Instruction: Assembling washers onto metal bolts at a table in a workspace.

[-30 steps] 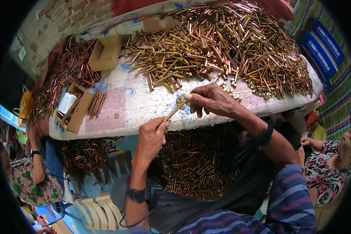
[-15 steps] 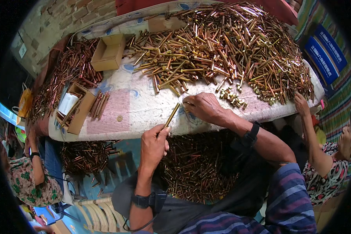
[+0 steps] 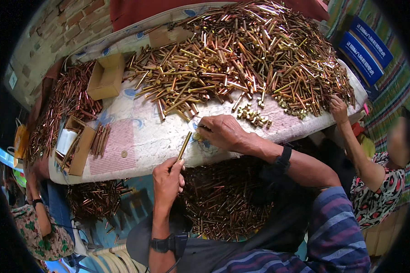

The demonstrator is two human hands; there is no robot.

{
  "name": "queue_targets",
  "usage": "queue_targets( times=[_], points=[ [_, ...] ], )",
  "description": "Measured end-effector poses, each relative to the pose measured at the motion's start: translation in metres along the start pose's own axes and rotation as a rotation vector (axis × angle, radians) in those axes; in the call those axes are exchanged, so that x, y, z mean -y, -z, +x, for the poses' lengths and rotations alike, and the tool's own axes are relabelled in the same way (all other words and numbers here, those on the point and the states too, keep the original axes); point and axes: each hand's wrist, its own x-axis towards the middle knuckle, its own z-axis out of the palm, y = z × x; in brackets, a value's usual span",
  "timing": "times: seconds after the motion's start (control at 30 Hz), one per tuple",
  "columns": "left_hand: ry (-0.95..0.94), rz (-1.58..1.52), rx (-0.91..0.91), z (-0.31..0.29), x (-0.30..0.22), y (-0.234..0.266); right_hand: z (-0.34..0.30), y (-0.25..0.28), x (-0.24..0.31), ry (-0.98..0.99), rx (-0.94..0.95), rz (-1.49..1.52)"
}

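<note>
My left hand (image 3: pixel 167 183) is closed around the lower end of a long brass-coloured bolt (image 3: pixel 184 144), which points up and slightly right over the table's front edge. Just to the right, my right hand (image 3: pixel 225 132) is closed, with its fingertips pinched at a small round brass-coloured washer (image 3: pixel 197 136). The washer sits close beside the bolt's upper part, apart from it. Behind my hands spreads a big heap of loose bolts (image 3: pixel 232 59). A little cluster of nuts (image 3: pixel 254 116) lies to the right of my right hand.
An open cardboard box (image 3: pixel 105 79) stands at the far left. Another box (image 3: pixel 81 154) holds bolts, beside a short row of bolts (image 3: pixel 100 140). One washer (image 3: pixel 124 154) lies on the padded table cover (image 3: pixel 155 132). More bolts (image 3: pixel 228 204) lie below the table. Co-workers' hands reach in at both sides.
The whole view has shifted, with the table sitting further left. The bolt stays in my left hand. A washer now shows at my right fingertips, where none was clear before.
</note>
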Motion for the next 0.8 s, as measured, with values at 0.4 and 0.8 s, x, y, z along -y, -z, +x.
queue_targets(
  times=[0.4, 0.8],
  points=[
    [0.001, -0.01, 0.079, 0.004, -0.004, -0.017, -0.008, 0.046, 0.009, -0.403, 0.073, 0.779],
    [-0.015, -0.027, 0.109, 0.005, -0.006, -0.023, -0.02, 0.039, 0.01, -0.565, 0.174, 1.175]
  ],
)
